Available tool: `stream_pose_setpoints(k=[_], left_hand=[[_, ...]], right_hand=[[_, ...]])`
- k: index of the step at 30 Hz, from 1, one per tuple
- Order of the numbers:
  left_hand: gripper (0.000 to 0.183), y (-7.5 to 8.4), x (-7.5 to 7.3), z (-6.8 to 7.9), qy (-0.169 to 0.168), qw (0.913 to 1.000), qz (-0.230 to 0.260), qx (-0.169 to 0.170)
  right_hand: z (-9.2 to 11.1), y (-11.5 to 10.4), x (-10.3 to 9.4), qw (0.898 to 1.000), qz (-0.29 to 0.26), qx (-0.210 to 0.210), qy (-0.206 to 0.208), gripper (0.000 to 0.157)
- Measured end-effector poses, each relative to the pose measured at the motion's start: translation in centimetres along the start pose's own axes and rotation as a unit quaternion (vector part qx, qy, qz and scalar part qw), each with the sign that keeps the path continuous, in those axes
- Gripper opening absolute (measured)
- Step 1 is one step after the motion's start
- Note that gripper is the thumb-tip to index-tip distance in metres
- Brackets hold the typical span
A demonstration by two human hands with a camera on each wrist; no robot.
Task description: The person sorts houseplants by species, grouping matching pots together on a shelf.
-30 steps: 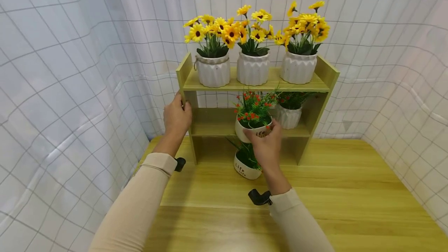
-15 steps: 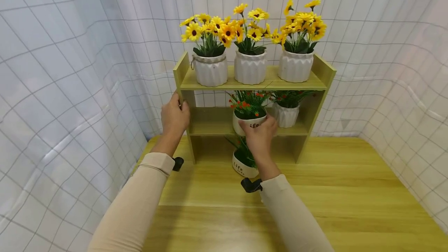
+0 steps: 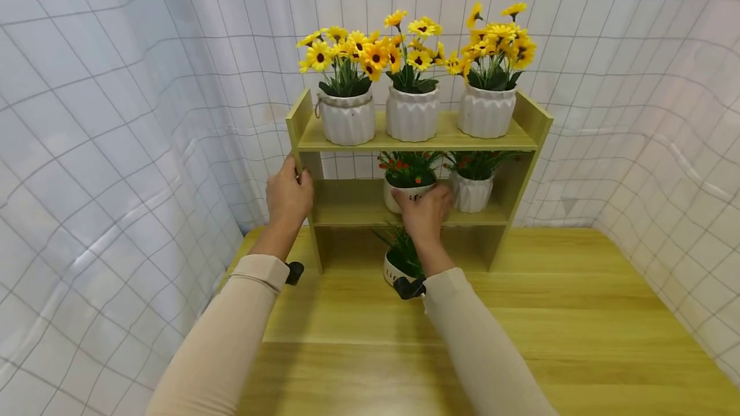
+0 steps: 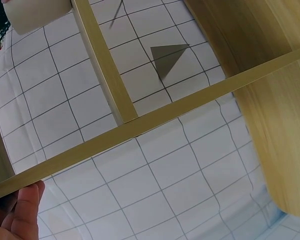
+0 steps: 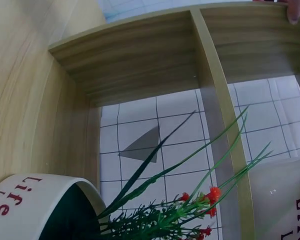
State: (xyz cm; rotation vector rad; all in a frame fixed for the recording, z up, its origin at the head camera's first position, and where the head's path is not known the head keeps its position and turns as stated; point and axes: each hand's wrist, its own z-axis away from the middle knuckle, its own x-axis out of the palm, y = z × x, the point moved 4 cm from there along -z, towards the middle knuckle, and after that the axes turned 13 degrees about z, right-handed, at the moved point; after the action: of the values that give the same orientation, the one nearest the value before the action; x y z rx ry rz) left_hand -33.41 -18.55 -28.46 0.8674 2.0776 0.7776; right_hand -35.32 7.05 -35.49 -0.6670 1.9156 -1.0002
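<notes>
My left hand (image 3: 289, 194) grips the left side panel of a small wooden shelf rack (image 3: 347, 214); its fingertips (image 4: 26, 212) curl around the panel's edge in the left wrist view. With thumb and fingers, my right hand (image 3: 424, 214) holds a white pot (image 3: 396, 199) lettered "Life", planted with green grass and red flowers. That pot is upright at the middle shelf, partly behind the hand. To its right on the same shelf is a ribbed white pot (image 3: 473, 194) with green leaves. Another "Life" pot (image 5: 45, 210) with red-flowered greenery stands below, in front of the bottom level.
Three ribbed white pots of yellow flowers stand on the top shelf: a left one (image 3: 349, 122), a middle one (image 3: 412, 117) and a right one (image 3: 487, 114). The rack stands on a wooden table (image 3: 578, 300) before a grid-patterned white curtain (image 3: 584, 37).
My right hand has carried the "Life" pot back and slightly left, from in front of the rack to the middle shelf. My left hand has stayed on the side panel.
</notes>
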Motion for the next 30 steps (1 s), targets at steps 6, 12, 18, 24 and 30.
stream_pose_setpoints(k=[6, 12, 18, 24, 30], left_hand=[[0.023, 0.1, 0.1, -0.1, -0.002, 1.0, -0.001, 0.004], [0.025, 0.0, 0.1, -0.1, -0.003, 1.0, -0.005, 0.004], [0.025, -0.1, 0.1, 0.0, -0.003, 1.0, -0.004, 0.001], [0.022, 0.0, 0.0, 0.1, 0.003, 1.0, -0.003, 0.003], [0.022, -0.1, 0.0, 0.0, 0.004, 1.0, -0.001, 0.002]], right_hand=[[-0.7, -0.1, 0.4, 1.0, 0.027, 0.007, 0.015, 0.092], [-0.9, 0.1, 0.6, 1.0, 0.022, 0.013, 0.011, 0.095], [-0.3, 0.2, -0.6, 1.0, -0.025, 0.014, -0.011, 0.112], [1.5, 0.0, -4.4, 0.997, -0.067, 0.01, -0.025, 0.11], [3.4, 2.3, -8.3, 0.996, -0.092, 0.001, -0.004, 0.102]])
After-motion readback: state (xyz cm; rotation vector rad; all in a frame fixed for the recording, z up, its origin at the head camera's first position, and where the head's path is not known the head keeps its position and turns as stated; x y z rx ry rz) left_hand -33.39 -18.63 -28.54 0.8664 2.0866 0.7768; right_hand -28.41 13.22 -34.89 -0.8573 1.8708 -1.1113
